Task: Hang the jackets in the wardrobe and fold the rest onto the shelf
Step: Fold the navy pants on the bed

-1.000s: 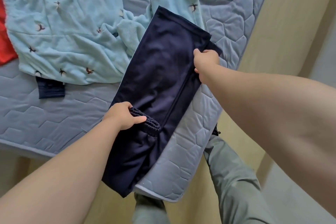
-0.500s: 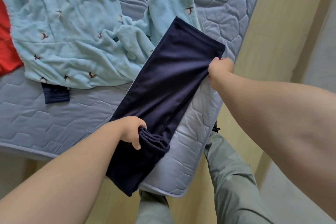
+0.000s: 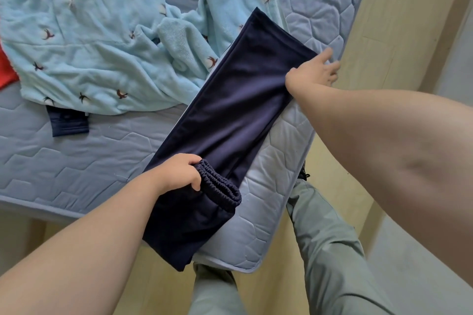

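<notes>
Navy trousers (image 3: 230,115), gripped by left hand (image 3: 176,174), touch right hand (image 3: 313,73).

Trousers (image 3: 230,115) lay lengthwise on a diagonal across the near right corner of the mattress (image 3: 64,161), far end up and right, near end hanging over the front edge. Waistband (image 3: 220,184) sat on top of them toward the near end. Left hand (image 3: 176,174) gripped the waistband from its left. Right hand (image 3: 312,71) rested at the trousers' far right edge, fingers spread toward the mattress border. Fleece garment (image 3: 89,46) lay spread behind and left, partly under the trousers' far end. Small cloth piece (image 3: 67,123) stuck out from under the fleece garment's near edge, well apart from the trousers. Another cloth (image 3: 6,69) lay at far left beside the fleece garment. Legs (image 3: 327,250) stood on the floor (image 3: 396,20) just off the mattress corner.
</notes>
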